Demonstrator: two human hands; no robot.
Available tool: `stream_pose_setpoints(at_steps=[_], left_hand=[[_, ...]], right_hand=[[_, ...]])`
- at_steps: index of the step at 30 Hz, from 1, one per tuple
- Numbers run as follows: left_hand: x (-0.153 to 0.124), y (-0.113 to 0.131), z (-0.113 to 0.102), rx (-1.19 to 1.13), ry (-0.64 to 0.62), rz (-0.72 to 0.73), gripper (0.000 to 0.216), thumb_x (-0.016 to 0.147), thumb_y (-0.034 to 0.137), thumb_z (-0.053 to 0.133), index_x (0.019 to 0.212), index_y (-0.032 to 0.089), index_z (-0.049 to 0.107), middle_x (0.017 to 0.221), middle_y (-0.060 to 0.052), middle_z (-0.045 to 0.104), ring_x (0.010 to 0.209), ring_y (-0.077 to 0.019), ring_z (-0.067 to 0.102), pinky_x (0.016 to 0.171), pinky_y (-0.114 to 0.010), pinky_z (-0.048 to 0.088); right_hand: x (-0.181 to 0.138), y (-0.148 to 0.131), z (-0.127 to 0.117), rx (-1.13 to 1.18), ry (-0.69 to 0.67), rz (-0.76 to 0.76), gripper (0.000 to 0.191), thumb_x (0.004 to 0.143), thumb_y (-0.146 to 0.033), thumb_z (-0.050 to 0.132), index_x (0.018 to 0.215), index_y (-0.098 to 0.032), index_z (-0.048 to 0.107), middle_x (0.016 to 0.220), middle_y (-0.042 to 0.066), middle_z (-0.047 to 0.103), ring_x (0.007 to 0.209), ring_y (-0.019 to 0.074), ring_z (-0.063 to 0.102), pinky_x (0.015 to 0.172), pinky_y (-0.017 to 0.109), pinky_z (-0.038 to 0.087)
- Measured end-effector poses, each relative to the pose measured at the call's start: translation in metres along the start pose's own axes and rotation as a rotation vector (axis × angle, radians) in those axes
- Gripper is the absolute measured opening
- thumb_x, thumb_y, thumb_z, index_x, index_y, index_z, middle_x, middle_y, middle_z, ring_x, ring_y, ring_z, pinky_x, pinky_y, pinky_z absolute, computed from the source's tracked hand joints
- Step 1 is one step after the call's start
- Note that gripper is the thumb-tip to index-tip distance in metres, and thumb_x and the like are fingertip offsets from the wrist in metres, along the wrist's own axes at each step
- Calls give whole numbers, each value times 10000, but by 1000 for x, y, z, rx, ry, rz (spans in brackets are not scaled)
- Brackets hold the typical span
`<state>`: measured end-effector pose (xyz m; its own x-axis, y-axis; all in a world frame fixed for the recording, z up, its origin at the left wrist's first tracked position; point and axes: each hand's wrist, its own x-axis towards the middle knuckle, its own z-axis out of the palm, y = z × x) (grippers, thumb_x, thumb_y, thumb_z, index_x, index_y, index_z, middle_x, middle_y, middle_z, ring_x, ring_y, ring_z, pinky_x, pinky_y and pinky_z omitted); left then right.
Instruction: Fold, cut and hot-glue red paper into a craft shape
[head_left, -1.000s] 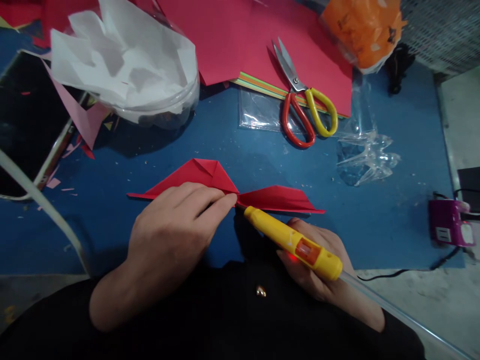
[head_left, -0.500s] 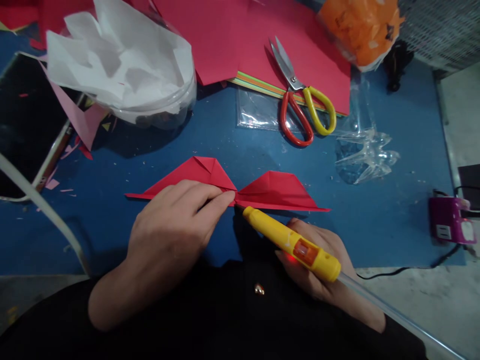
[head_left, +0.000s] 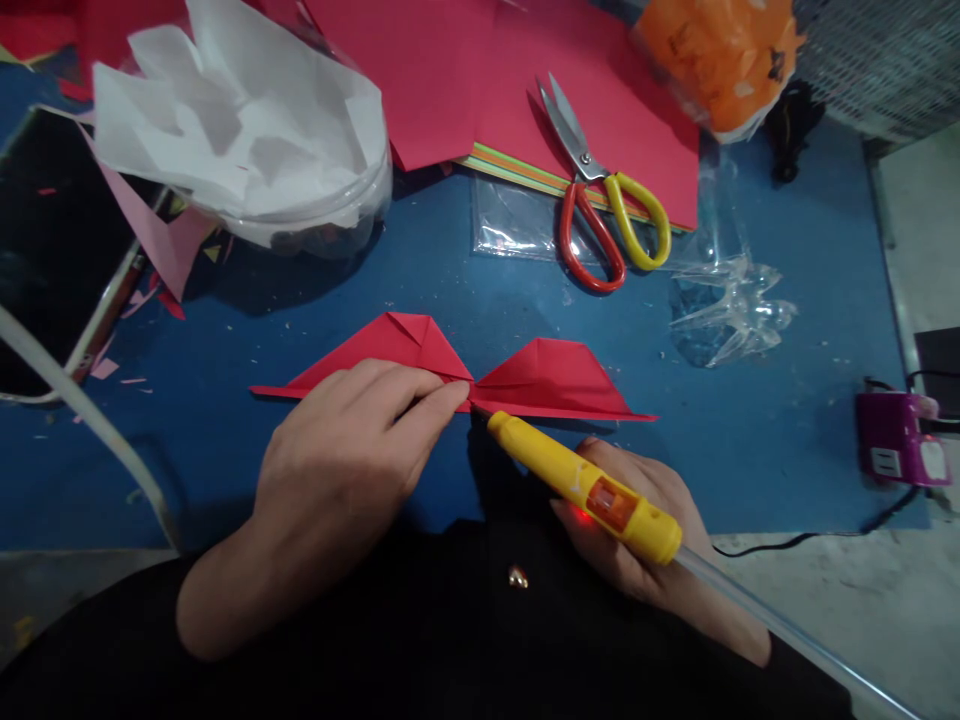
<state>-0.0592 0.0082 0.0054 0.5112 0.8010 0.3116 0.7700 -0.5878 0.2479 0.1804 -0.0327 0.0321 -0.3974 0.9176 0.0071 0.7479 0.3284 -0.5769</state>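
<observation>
A folded red paper piece (head_left: 551,378), shaped like a bow with two peaked halves, lies across the blue table in front of me. My left hand (head_left: 349,440) pinches it at its narrow middle, covering much of the left half. In my right hand (head_left: 637,500) is a yellow hot glue gun (head_left: 551,462), with a clear glue stick (head_left: 787,625) running out of its back end. Its dark nozzle tip meets the paper's middle, right beside my left fingertips. A red light glows near my right fingers, and the gun hides part of that hand.
Scissors (head_left: 589,165) with red and yellow handles lie on stacked red paper (head_left: 517,95). At the left are a clear tub with white paper (head_left: 247,130), a tablet-like dark panel (head_left: 52,230) and paper scraps. A purple power adapter (head_left: 896,440) with cables sits right.
Both hands keep their places. The right half of the red paper has shifted very slightly; the glue gun's tip stays at the middle.
</observation>
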Motion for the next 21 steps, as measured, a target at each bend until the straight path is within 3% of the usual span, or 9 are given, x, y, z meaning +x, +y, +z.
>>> stream_pose_setpoints(at_steps=[15, 21], left_hand=[[0, 0, 0, -7, 11, -8, 249, 948, 159, 548, 1123, 180, 724, 991, -72, 756, 885, -260, 678, 739, -386, 520], [1, 1, -2, -13, 6, 1, 230, 936, 139, 567, 1112, 145, 715, 965, -81, 756, 864, -266, 683, 722, -391, 529]], right_hand=[[-3, 1, -1, -5, 16, -15, 237, 938, -275, 506, 751, -254, 362, 600, -56, 391, 457, 112, 416, 435, 276, 315], [-9, -3, -8, 83, 67, -4, 108, 928, -237, 517, 855, -266, 444, 665, -30, 524, 509, 149, 526, 485, 292, 411]])
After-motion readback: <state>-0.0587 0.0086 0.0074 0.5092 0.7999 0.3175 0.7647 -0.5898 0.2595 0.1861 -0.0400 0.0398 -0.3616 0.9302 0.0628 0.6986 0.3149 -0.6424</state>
